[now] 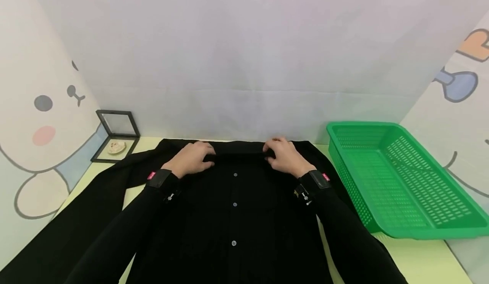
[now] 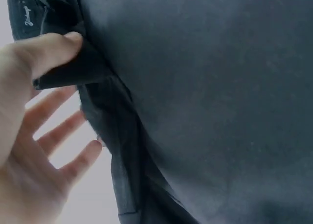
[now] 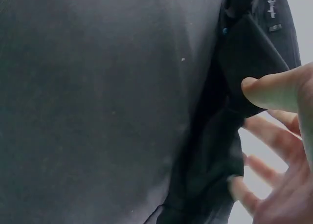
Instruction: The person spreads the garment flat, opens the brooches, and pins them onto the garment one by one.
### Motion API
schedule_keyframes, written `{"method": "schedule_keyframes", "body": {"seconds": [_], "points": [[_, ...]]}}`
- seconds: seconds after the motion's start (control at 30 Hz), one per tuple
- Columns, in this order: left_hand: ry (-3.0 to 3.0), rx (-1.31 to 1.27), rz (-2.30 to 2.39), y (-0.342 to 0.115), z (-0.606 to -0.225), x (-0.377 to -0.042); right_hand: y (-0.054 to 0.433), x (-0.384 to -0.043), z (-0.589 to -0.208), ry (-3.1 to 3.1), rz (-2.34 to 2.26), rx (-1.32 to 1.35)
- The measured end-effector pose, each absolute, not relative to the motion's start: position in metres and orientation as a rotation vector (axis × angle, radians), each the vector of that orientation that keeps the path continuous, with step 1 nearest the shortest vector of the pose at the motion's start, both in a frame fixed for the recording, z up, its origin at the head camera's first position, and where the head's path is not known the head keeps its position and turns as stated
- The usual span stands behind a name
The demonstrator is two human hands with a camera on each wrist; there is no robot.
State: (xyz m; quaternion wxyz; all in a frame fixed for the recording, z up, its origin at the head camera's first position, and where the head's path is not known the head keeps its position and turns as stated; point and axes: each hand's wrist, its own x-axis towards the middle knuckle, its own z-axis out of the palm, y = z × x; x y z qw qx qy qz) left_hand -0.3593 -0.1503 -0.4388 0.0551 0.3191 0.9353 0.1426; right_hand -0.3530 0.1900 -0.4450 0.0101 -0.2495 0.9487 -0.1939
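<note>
A black button-up shirt (image 1: 208,220) lies front up, its collar (image 1: 239,148) at the far side and pale buttons down the middle. My left hand (image 1: 192,158) pinches the left collar point; in the left wrist view the thumb presses on that collar tip (image 2: 78,67), with the fingers spread behind the cloth. On the other side, my right hand (image 1: 285,156) grips the right collar point. The right wrist view shows its thumb on the collar flap (image 3: 249,62) and the other fingers behind. A label with pale lettering shows inside the neck in both wrist views.
A green plastic basket (image 1: 382,229) stands on the pale yellow table (image 1: 424,258) at right. At the back left, an open black-framed case (image 1: 133,125) holds a small cream-coloured item (image 1: 116,147). A white curtain (image 1: 244,63) rises behind the shirt; one shirt sleeve (image 1: 88,203) stretches toward the near left.
</note>
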Motion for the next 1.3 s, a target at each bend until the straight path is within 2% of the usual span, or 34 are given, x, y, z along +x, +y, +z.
{"method": "schedule_keyframes", "body": {"seconds": [0.2, 0.43, 0.6, 0.73, 0.87, 1.03, 1.17, 1.3], "points": [[2.705, 0.694, 0.642, -0.147, -0.439, -0.367, 0.189, -0.358, -0.444, 2.700, -0.782, -0.482], [2.993, 0.423, 0.767, -0.127, -0.439, -0.368, 0.187, -0.365, -0.452, 2.813, -0.845, -0.320], [2.916, 0.612, 0.759, -0.117, -0.434, -0.360, 0.197, -0.352, -0.451, 3.050, -0.870, -0.421], [2.722, 0.721, 0.611, -0.115, -0.433, -0.355, 0.221, -0.331, -0.451, 3.136, -0.885, -0.335], [2.643, 0.709, 0.510, -0.116, -0.438, -0.355, 0.250, -0.309, -0.455, 3.020, -0.835, -0.194], [2.614, 0.685, 0.506, -0.116, -0.444, -0.351, 0.270, -0.298, -0.455, 2.882, -0.813, -0.182], [2.654, 0.701, 0.523, -0.128, -0.443, -0.334, 0.271, -0.285, -0.450, 2.946, -0.802, -0.158], [2.809, 0.692, 0.570, -0.159, -0.439, -0.307, 0.273, -0.265, -0.446, 2.989, -0.678, -0.110]]}}
